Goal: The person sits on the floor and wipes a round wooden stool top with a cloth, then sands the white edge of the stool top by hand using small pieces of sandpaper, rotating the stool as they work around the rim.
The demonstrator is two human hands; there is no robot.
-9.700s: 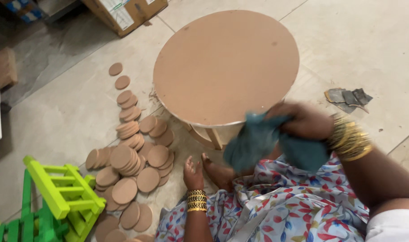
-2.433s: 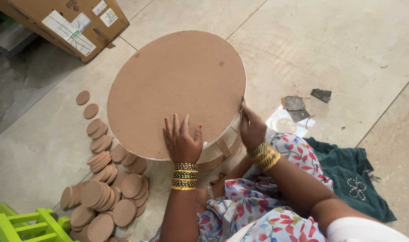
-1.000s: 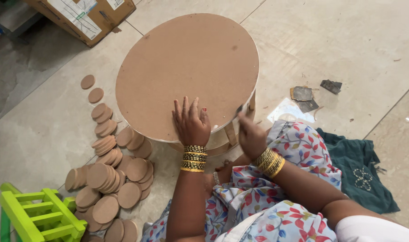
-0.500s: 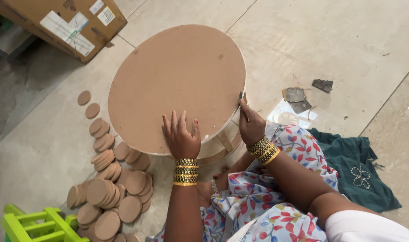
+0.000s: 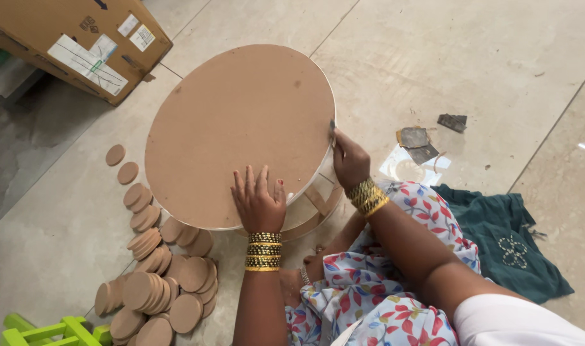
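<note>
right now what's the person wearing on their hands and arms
Both forearms are bare, with no gloves. The left hand has a stack of gold and dark bangles at the wrist and red nail polish. The right hand has gold bangles too.

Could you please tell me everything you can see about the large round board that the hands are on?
The large round board is a flat disc of plain brown fibreboard, as it looks, with a pale thin edge and a few faint marks. It lies level on a low round frame on the tiled floor. The left hand presses flat on its near part; the right hand is at its right edge, holding a small dark piece against it.
</note>
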